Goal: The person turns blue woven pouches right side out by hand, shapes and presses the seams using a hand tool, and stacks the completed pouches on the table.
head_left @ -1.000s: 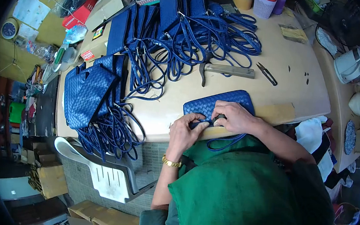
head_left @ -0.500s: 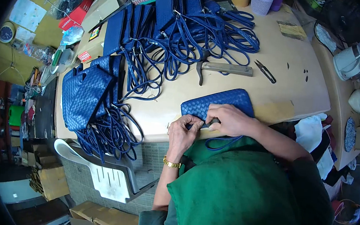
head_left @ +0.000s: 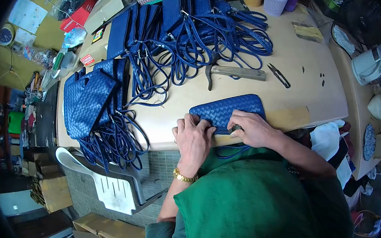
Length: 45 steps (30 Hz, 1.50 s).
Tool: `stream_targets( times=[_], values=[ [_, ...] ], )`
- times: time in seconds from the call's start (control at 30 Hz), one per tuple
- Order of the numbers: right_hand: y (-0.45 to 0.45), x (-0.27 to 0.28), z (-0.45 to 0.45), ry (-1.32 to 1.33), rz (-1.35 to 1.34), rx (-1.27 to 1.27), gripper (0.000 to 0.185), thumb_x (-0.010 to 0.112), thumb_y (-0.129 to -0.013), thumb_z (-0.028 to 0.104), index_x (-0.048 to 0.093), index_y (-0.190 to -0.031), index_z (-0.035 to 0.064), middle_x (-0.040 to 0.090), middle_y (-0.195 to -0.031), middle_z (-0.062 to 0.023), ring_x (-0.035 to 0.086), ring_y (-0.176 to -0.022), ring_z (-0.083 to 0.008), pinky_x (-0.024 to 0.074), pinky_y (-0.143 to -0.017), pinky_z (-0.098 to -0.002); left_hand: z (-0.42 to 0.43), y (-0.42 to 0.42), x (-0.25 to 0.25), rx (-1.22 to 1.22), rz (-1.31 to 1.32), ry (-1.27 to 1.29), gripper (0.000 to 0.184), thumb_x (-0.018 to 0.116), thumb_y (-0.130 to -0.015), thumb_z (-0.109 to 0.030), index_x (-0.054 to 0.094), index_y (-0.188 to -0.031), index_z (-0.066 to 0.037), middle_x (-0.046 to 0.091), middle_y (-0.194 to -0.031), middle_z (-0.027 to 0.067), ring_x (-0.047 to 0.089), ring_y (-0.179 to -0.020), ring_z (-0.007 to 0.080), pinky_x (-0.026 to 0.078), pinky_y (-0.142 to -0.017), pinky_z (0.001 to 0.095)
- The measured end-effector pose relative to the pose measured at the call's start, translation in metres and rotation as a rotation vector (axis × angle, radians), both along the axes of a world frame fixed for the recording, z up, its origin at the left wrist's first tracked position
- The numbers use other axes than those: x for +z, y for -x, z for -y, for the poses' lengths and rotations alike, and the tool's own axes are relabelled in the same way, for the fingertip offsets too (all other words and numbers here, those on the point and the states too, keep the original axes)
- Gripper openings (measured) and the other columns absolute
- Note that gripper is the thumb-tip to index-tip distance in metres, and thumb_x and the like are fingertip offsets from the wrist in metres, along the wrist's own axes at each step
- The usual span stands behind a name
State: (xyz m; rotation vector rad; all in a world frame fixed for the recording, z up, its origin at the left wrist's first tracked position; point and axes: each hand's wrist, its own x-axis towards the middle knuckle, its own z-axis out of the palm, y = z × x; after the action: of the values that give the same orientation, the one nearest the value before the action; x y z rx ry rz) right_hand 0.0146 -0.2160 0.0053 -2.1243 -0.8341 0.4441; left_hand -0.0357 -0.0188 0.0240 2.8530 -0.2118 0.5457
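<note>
A blue woven-pattern pouch [head_left: 233,105] lies flat near the table's front edge. My left hand [head_left: 193,137] has its fingers curled over the pouch's near left corner, pressing or gripping it. My right hand [head_left: 256,129] is closed around a small dark object [head_left: 235,128] at the pouch's near right side; what kind it is I cannot make out. Below the hands, a thin blue strap [head_left: 233,153] loops over the green apron [head_left: 251,203] on my lap.
A hammer [head_left: 238,72] and black thread snips [head_left: 279,75] lie beyond the pouch. Blue pouches with tangled straps are piled at the back [head_left: 183,8] and left [head_left: 89,102]. A white plastic chair [head_left: 114,192] stands below the table's left front.
My right hand has moved slightly right, away from my left. My left hand has turned palm down, its fingers now over the pouch's corner. The view has shifted slightly.
</note>
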Motion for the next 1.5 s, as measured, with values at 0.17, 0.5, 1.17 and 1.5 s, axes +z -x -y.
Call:
stream_targets(
  times=[0.17, 0.5, 1.17, 1.5],
  values=[
    [-0.003, 0.000, 0.004, -0.016, 0.042, 0.011, 0.017, 0.068, -0.077, 0.005, 0.059, -0.090, -0.0006, 0.058, -0.092, -0.0146, 0.059, -0.089, -0.0354, 0.0470, -0.078, -0.0424, 0.003, -0.014, -0.035, -0.195, -0.265, 0.313, 0.014, 0.074, -0.076, -0.018, 0.065, -0.075, -0.007, 0.059, -0.075, 0.0102, 0.057, -0.072, 0.0288, 0.045, -0.063, 0.0384],
    [-0.013, 0.021, 0.004, -0.111, 0.116, 0.059, 0.017, 0.067, -0.077, 0.008, 0.058, -0.089, 0.0014, 0.057, -0.090, -0.0135, 0.059, -0.090, -0.0338, 0.0461, -0.077, -0.0424, -0.002, -0.021, -0.035, -0.151, -0.397, 0.442, 0.023, 0.071, -0.081, -0.025, 0.063, -0.074, -0.004, 0.061, -0.071, 0.0126, 0.060, -0.069, 0.0303, 0.046, -0.061, 0.0402],
    [-0.011, -0.002, 0.029, 0.025, 0.110, 0.086, 0.020, 0.066, -0.081, 0.009, 0.053, -0.093, -0.0001, 0.052, -0.091, -0.0149, 0.055, -0.085, -0.0363, 0.0435, -0.073, -0.0445, 0.020, -0.026, -0.025, -0.329, -0.387, 0.176, 0.026, 0.064, -0.085, -0.033, 0.059, -0.090, -0.008, 0.056, -0.081, 0.0101, 0.058, -0.078, 0.0289, 0.047, -0.066, 0.0402],
    [-0.009, 0.016, 0.030, -0.037, 0.239, 0.079, 0.020, 0.067, -0.078, 0.009, 0.055, -0.092, 0.0026, 0.054, -0.091, -0.0142, 0.057, -0.087, -0.0338, 0.0467, -0.074, -0.0419, 0.022, -0.038, -0.016, -0.330, -0.521, 0.258, 0.024, 0.066, -0.084, -0.028, 0.059, -0.077, -0.007, 0.061, -0.076, 0.0120, 0.060, -0.072, 0.0333, 0.046, -0.062, 0.0424]
  ],
)
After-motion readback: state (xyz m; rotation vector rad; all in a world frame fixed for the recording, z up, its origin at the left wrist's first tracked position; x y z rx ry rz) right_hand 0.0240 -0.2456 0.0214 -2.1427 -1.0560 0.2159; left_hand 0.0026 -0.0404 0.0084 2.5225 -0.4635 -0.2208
